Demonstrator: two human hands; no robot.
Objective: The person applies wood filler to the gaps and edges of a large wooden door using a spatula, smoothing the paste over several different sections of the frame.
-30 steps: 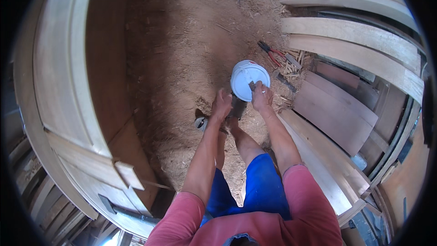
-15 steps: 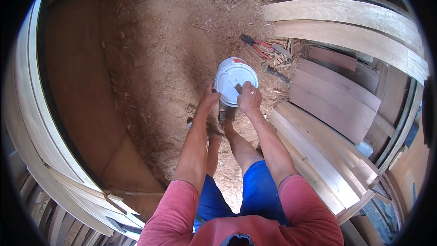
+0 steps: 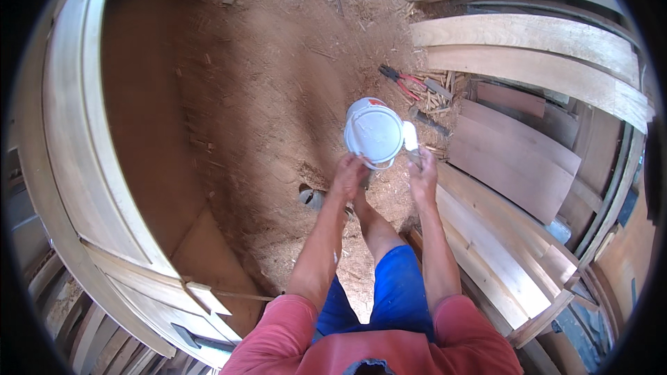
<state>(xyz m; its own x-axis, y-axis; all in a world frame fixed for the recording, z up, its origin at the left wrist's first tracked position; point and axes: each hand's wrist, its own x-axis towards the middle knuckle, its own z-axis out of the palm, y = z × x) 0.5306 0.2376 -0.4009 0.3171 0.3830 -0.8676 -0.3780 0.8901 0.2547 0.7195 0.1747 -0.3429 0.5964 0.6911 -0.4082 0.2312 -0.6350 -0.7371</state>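
Observation:
A white plastic bucket (image 3: 356, 112) is tilted towards me, its round mouth showing a smooth white surface. My left hand (image 3: 349, 176) grips its near rim beside the thin bail handle, fingers partly hidden. At the bucket's right, my right hand (image 3: 422, 172) is closed around the handle of a white-coated brush-like tool (image 3: 410, 136). The tool's head points away from me, at or just outside the right rim; whether it touches the rim I cannot tell.
Red-handled pliers (image 3: 401, 82) and a dark-handled tool (image 3: 432, 122) lie among wood scraps at right. Stacked boards (image 3: 511, 153) and long planks (image 3: 486, 250) fill the right side. A curved pale wooden structure (image 3: 83, 139) rises at left. Sawdust and chips cover the floor (image 3: 278, 48).
The right hand has moved right and lifted the brush-like tool from over the bucket's mouth to its right side. The left hand has shifted along to the near rim.

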